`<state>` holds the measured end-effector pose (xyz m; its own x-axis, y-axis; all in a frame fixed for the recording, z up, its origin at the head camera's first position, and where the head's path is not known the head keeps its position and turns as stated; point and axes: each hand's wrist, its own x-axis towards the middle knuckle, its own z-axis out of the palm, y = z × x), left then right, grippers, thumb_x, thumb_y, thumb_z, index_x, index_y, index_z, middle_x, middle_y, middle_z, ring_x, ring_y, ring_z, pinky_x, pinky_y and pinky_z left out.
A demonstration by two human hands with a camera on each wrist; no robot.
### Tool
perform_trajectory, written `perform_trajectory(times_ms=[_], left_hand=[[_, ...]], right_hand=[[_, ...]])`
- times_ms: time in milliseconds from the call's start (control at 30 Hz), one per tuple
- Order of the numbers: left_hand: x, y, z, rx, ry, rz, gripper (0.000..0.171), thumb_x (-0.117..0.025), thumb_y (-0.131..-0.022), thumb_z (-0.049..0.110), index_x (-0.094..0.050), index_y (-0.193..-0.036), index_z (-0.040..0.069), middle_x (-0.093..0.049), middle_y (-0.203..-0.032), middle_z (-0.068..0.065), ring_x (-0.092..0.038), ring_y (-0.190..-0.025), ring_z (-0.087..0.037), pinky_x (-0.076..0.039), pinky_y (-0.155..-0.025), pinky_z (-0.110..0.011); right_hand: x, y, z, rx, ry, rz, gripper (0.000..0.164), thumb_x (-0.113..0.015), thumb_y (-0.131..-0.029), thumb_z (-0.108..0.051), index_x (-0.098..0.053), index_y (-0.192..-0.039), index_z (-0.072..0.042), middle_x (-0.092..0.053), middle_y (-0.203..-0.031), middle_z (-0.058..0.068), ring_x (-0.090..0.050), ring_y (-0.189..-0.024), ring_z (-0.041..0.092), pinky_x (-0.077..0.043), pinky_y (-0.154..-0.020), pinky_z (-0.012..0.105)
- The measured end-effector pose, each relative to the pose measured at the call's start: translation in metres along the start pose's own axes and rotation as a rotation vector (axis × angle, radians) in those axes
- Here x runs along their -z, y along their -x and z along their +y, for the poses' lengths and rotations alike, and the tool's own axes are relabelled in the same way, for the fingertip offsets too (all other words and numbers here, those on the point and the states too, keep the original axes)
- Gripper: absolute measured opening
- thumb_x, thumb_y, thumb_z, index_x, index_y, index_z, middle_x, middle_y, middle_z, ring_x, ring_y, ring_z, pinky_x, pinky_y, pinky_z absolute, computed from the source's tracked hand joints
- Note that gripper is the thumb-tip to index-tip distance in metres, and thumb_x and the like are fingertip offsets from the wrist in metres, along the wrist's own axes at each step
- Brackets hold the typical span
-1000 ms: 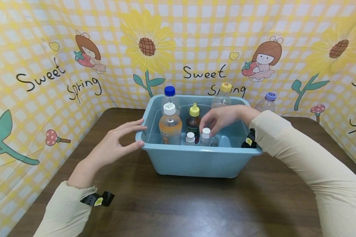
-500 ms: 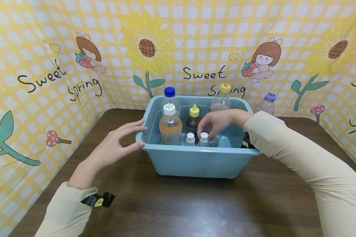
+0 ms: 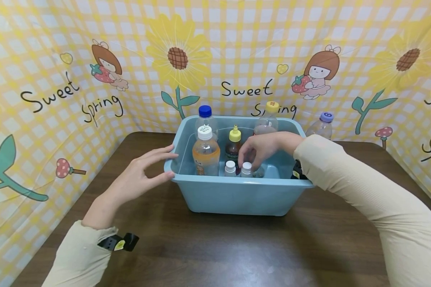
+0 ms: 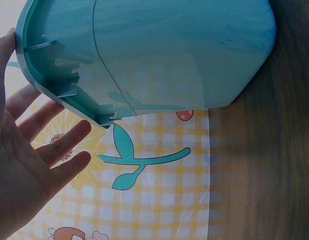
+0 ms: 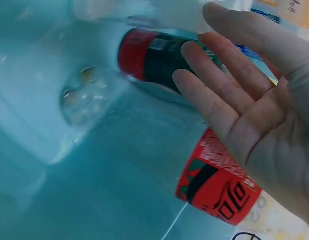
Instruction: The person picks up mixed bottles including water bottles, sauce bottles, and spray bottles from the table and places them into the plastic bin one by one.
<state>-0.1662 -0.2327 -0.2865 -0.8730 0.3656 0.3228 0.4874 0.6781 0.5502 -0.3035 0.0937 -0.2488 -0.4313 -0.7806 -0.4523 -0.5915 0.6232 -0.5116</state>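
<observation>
A light-blue plastic tub point(image 3: 233, 197) stands on the table with several bottles inside. My left hand point(image 3: 138, 173) touches its left rim with fingers fairly straight and spread, thumb near the front corner. Inside the tub, my right hand point(image 3: 260, 147) pinches a small white-capped bottle point(image 3: 246, 169) between thumb and index finger; its other fingers stand apart in the right wrist view. Beside it is a second small white-capped bottle point(image 3: 230, 168). A dark bottle with a yellow nozzle cap point(image 3: 234, 141) stands just behind. The lower parts of both small bottles are hidden by the tub's front wall.
A bottle with an orange band point(image 3: 206, 153) and a blue-capped bottle point(image 3: 205, 115) stand at the tub's left. A yellow-capped bottle point(image 3: 269, 119) with a red label stands at the back. Outside, behind the right arm, is a purple-capped bottle point(image 3: 323, 125). Patterned cloth point(image 3: 237, 48) surrounds the table.
My right hand has lowered the small white-capped bottle and brought it slightly left, closer to the other small bottle. The left hand stays at the rim.
</observation>
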Motion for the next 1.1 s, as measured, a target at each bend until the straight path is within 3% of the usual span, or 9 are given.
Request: perform_trajectory(times_ms=[233, 500, 600, 867, 1100], left_hand=[[0.000, 0.000, 0.000, -0.001, 0.001, 0.002, 0.043, -0.065, -0.088, 0.028, -0.056, -0.128, 0.018, -0.042, -0.147, -0.004, -0.038, -0.136, -0.031, -0.035, -0.103, -0.057], [0.000, 0.001, 0.000, -0.003, 0.005, 0.003, 0.043, -0.065, -0.088, 0.027, -0.056, -0.128, 0.018, -0.041, -0.147, -0.003, -0.038, -0.136, -0.031, -0.035, -0.103, -0.057], [0.000, 0.000, 0.000, 0.001, 0.010, 0.002, 0.043, -0.065, -0.088, 0.027, -0.056, -0.128, 0.018, -0.041, -0.147, -0.003, -0.037, -0.136, -0.031, -0.034, -0.103, -0.057], [-0.001, 0.000, -0.002, -0.009, 0.005, 0.009, 0.042, -0.066, -0.088, 0.027, -0.056, -0.128, 0.018, -0.042, -0.146, -0.003, -0.038, -0.135, -0.030, -0.035, -0.103, -0.056], [-0.001, 0.000, -0.002, -0.013, 0.007, 0.011, 0.042, -0.065, -0.088, 0.027, -0.056, -0.128, 0.018, -0.042, -0.146, -0.004, -0.038, -0.135, -0.031, -0.036, -0.102, -0.056]], right_hand=[[0.008, 0.015, -0.001, 0.043, -0.045, 0.096, 0.029, -0.070, -0.082, -0.011, -0.065, -0.111, -0.014, -0.059, -0.128, 0.004, -0.056, -0.118, 0.021, -0.045, -0.102, 0.037], [0.020, 0.032, -0.007, 0.153, -0.188, 0.135, 0.034, -0.066, -0.086, -0.010, -0.060, -0.120, -0.006, -0.056, -0.130, 0.015, -0.057, -0.116, 0.027, -0.052, -0.091, 0.034], [0.026, 0.041, -0.010, 0.174, -0.221, 0.173, 0.036, -0.065, -0.087, -0.011, -0.057, -0.121, -0.002, -0.055, -0.131, 0.017, -0.056, -0.118, 0.025, -0.050, -0.095, 0.036], [0.038, 0.074, -0.019, 0.192, -0.211, 0.348, 0.036, -0.064, -0.088, -0.014, -0.058, -0.123, -0.007, -0.061, -0.125, 0.005, -0.058, -0.119, 0.019, -0.051, -0.093, 0.030], [0.036, 0.103, -0.006, 0.184, -0.176, 0.529, 0.031, -0.061, -0.090, -0.013, -0.060, -0.121, -0.007, -0.063, -0.120, 0.004, -0.063, -0.109, 0.016, -0.053, -0.087, 0.024]])
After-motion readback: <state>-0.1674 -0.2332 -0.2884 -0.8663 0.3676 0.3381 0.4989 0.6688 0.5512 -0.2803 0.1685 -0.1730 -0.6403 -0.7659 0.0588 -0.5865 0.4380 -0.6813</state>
